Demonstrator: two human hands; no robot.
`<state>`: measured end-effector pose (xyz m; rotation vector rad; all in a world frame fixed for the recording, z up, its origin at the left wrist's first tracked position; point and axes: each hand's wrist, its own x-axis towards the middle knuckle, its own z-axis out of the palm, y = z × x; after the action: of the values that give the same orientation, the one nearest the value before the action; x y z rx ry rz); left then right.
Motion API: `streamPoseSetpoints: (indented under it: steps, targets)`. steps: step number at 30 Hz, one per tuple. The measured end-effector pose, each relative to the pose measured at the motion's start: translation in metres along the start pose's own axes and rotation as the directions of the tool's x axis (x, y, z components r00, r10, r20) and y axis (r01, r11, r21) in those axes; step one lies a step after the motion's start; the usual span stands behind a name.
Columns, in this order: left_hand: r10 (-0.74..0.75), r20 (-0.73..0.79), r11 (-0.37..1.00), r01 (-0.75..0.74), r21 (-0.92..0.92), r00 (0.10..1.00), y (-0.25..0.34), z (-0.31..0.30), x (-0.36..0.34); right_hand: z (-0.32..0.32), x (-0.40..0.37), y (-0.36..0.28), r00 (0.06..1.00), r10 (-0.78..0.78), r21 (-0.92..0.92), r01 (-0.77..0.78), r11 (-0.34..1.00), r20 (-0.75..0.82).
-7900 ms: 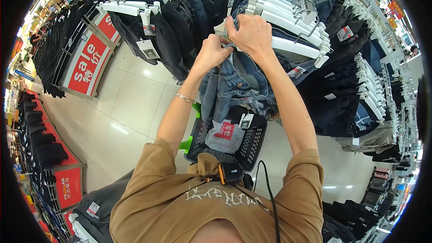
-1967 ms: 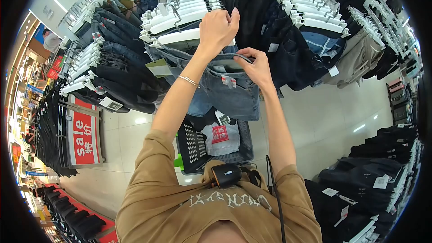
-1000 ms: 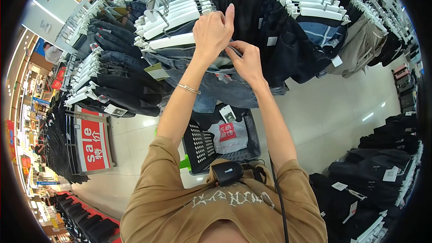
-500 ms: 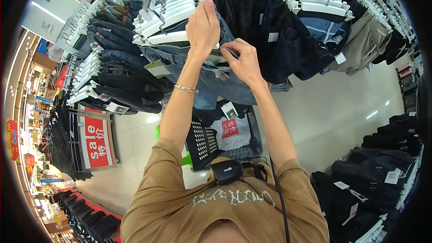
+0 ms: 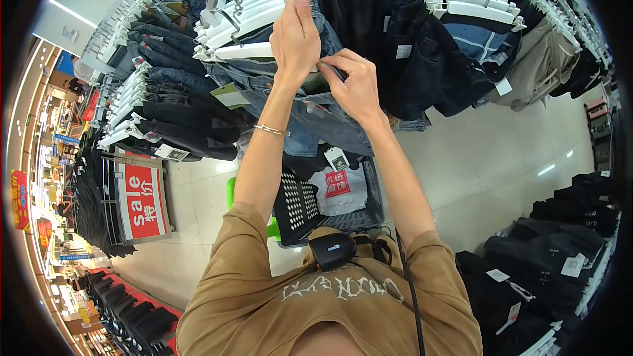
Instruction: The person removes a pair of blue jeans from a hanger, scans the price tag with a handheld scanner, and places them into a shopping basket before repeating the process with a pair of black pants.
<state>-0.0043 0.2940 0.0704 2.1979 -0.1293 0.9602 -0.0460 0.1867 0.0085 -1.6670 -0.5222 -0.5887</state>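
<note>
Left hand: clenched at the end of a white hanger; contents of the fist cannot be determined. Right hand: thumb and fingers pinching the waistband of blue jeans. Jeans hang at the rack's front, waistband crosswise, long axis running down toward the basket. Basket holds a pale packet, red label bearing white Chinese characters. Red sign, left: "sale".

Jeans faded blue denim, hangers wht. Basket blk w/ rows of dot-like holes, bag in it lt grey w/ red sq. Shirt brn w/ wht lettering; sale sign red w/ wht lettering too.
</note>
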Motion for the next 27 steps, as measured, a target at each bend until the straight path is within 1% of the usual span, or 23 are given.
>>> streamPoseSetpoints:
  steps: [1,3,5,7,8,9,10,11,13,14,15,17,18,19,21,23,24,26,27]
  targets:
    - [0.0,-0.003,1.0,0.0,0.001,1.0,-0.001,0.001,0.0,0.002,0.002,-0.001,0.999,-0.034,0.003,0.034,0.999,-0.029]
    - [0.037,-0.031,0.999,-0.037,0.0,0.999,-0.003,0.002,-0.001,0.005,0.006,-0.004,0.998,-0.056,-0.017,0.055,0.998,-0.042]
    - [0.034,-0.032,0.999,-0.034,0.005,0.999,-0.003,0.003,-0.002,0.006,0.007,-0.004,0.995,-0.077,-0.039,0.074,0.996,-0.056]
    - [0.03,-0.043,1.0,-0.029,0.007,0.999,-0.003,0.004,-0.002,0.006,0.008,-0.001,0.995,-0.044,0.001,0.044,0.999,-0.095]
    - [0.067,-0.057,0.998,-0.067,0.014,0.996,-0.003,0.006,-0.002,0.006,0.009,0.0,0.995,-0.051,-0.001,0.051,0.999,-0.091]
    - [0.104,-0.073,0.994,-0.103,0.022,0.992,-0.003,0.007,-0.001,0.004,0.009,0.001,0.997,0.012,0.024,-0.01,1.0,-0.072]
    - [0.1,-0.045,0.995,-0.099,0.018,0.994,-0.003,0.007,-0.001,0.002,0.01,0.002,0.996,0.073,0.049,-0.07,0.996,-0.049]
    - [0.098,-0.058,0.995,-0.097,0.019,0.994,-0.005,0.007,0.0,0.001,0.011,0.003,0.997,0.063,0.049,-0.061,0.997,-0.041]
    - [0.104,0.029,0.994,-0.103,-0.041,0.994,-0.007,0.004,0.005,-0.002,0.015,0.006,0.996,0.084,0.001,-0.084,0.996,0.005]
    - [0.036,0.106,0.987,-0.019,-0.159,0.994,-0.009,-0.001,0.007,-0.003,0.017,0.013,0.996,0.088,-0.051,-0.086,0.995,0.036]
    - [0.036,0.096,0.987,-0.021,-0.157,0.995,-0.012,-0.006,0.006,-0.003,0.018,0.02,0.996,0.079,-0.048,-0.077,0.996,0.041]
    - [0.229,-0.096,0.931,-0.247,-0.27,0.969,-0.023,-0.016,0.002,-0.003,0.02,0.032,0.993,0.101,-0.108,-0.094,0.99,0.06]
    - [0.253,-0.087,0.938,-0.266,-0.223,0.964,-0.031,-0.03,-0.002,-0.004,0.022,0.034,0.986,0.145,-0.116,-0.136,0.984,0.076]
    - [0.252,-0.093,0.939,-0.267,-0.216,0.963,-0.039,-0.043,-0.007,-0.003,0.022,0.038,0.985,0.158,-0.119,-0.149,0.982,0.074]
    - [0.246,-0.203,0.954,-0.274,-0.123,0.948,-0.054,-0.069,-0.017,-0.001,0.024,0.043,0.976,0.208,-0.147,-0.197,0.969,0.067]
    - [0.175,-0.258,0.973,-0.206,-0.102,0.95,-0.071,-0.095,-0.027,0.003,0.026,0.051,0.973,0.226,-0.138,-0.219,0.966,0.04]
    - [0.191,-0.332,0.965,-0.238,-0.108,0.924,-0.086,-0.102,-0.03,0.004,0.027,0.051,0.973,0.23,-0.144,-0.224,0.964,0.023]
    - [0.149,-0.363,0.976,-0.195,-0.094,0.92,-0.109,-0.12,-0.041,0.007,0.026,0.053,0.974,0.228,-0.145,-0.226,0.963,-0.008]
    - [0.117,-0.372,0.983,-0.161,-0.089,0.921,-0.116,-0.129,-0.048,0.007,0.024,0.057,0.975,0.224,-0.196,-0.22,0.955,-0.003]
